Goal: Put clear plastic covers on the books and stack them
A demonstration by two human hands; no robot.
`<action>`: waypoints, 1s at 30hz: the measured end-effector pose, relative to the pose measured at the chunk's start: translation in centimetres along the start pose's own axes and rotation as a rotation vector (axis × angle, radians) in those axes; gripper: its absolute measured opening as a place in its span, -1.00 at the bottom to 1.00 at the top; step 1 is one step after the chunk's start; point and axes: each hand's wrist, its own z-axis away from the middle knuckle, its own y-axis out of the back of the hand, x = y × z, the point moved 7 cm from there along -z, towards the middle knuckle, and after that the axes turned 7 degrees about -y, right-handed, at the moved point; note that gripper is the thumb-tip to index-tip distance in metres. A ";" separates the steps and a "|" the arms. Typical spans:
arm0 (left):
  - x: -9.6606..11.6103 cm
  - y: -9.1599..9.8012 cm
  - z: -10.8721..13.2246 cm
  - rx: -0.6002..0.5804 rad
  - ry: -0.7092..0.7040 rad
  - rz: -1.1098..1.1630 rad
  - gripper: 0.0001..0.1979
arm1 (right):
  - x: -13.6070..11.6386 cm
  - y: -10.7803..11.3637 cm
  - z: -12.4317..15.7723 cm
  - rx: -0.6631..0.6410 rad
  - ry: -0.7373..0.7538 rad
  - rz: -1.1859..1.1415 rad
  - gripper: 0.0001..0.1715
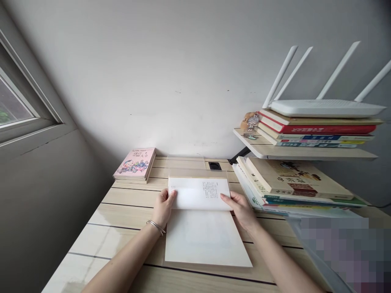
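Note:
An open book [203, 228] with white pages lies flat on the pale wooden desk [122, 211] in front of me. My left hand [163, 207], with a silver bracelet on the wrist, grips the left edge of the far page with thumb on top. My right hand [240, 208] holds the right edge of the same book, fingers curled at the page edge. The far page [200, 193] carries small printed text and is slightly lifted.
A pink book stack [136, 165] sits at the desk's far left corner. At the right, a stack of books [293, 183] lies under a shelf [305, 152] with more books [314, 130] and a white router [324, 108]. A window [15, 106] is on the left.

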 end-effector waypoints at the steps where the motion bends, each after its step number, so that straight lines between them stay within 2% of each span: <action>1: 0.0 0.0 0.0 0.007 -0.002 -0.005 -0.59 | 0.0 0.1 0.0 0.014 0.008 0.010 -0.60; 8: 0.1 0.1 -0.5 0.036 -0.031 -0.064 -0.56 | 0.1 0.6 -0.1 0.164 0.097 0.181 -0.48; 14: 0.4 0.3 -0.4 0.050 -0.003 -0.040 -0.56 | 0.2 0.9 -0.1 0.255 0.132 0.237 -0.46; 19: 0.9 0.1 0.4 -0.008 0.019 0.069 -0.62 | 0.2 0.5 -0.1 0.192 0.092 0.136 -0.52; 24: 0.6 0.2 0.4 0.027 0.015 0.057 -0.62 | -0.1 -0.1 0.2 0.063 0.056 0.005 -0.60; 30: 0.3 0.3 0.1 0.032 -0.015 -0.032 -0.58 | -0.5 0.1 0.4 0.113 0.069 0.022 -0.62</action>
